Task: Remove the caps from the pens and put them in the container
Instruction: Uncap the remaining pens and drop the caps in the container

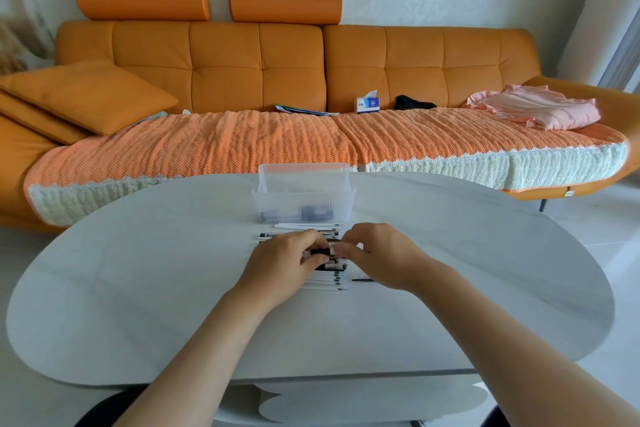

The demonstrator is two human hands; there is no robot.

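Pen (322,251), black section showing, pinched by left hand (280,263) and right hand (381,255) over white pens (325,282); clear ribbed container (277,204) behind.

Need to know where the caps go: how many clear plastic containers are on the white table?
1. The clear ribbed plastic container stands at the far middle of the white oval table, just beyond the row of white pens. None seems hidden.

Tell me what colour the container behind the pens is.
The container is clear, colourless plastic with ribbed walls; the head view shows it best.
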